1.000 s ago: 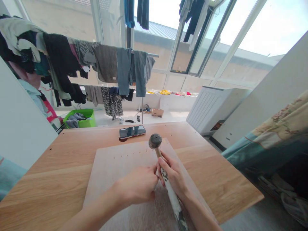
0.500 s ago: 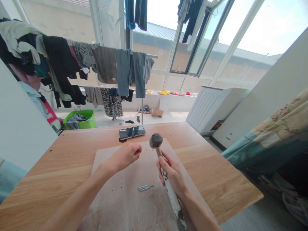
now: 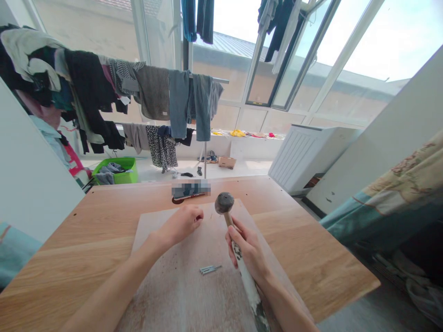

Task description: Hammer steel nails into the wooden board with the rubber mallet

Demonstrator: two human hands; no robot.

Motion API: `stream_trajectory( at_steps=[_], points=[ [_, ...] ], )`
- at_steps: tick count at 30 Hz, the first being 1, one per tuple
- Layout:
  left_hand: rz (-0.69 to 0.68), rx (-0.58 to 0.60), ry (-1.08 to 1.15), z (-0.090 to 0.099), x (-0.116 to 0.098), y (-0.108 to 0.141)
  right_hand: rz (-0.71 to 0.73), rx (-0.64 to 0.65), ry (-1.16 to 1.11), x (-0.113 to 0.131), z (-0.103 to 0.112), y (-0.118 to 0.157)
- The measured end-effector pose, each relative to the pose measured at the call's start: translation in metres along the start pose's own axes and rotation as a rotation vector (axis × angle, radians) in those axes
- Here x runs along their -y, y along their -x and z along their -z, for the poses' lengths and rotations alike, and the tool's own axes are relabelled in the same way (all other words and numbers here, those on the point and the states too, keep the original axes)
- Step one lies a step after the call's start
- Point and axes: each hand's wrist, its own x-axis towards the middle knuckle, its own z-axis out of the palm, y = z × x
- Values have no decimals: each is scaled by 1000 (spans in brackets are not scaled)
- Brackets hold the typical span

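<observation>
My right hand is wrapped round the wooden handle of a mallet, whose dark, rounded head is raised over a board. The handle's lower part has patchy white paint and runs back along my forearm. My left hand is closed, with fingers curled, above the far left part of the board; whatever is inside those fingers is hidden. Between my forearms, a few metal nails or screws lie together on the whitish, worn board. Several small dark marks show on its surface.
The board rests on a wooden table. A phone, partly blurred, lies by the far edge. Beyond stand a rack of clothes, a green basket and a white cabinet-like unit. A curtain hangs at the right.
Both hands and the mallet hold nearly the same pose. The view has shifted very slightly, and the phone is now pixelated.
</observation>
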Motion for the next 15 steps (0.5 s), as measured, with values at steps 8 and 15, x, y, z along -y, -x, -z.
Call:
stream_trajectory(
  at_steps=[8, 15],
  points=[
    [14, -69, 208, -12, 11, 2, -12, 11, -5, 1, -1, 0],
    [84, -147, 439, -16, 22, 0, -2, 61, -47, 0, -4, 0]
  ],
)
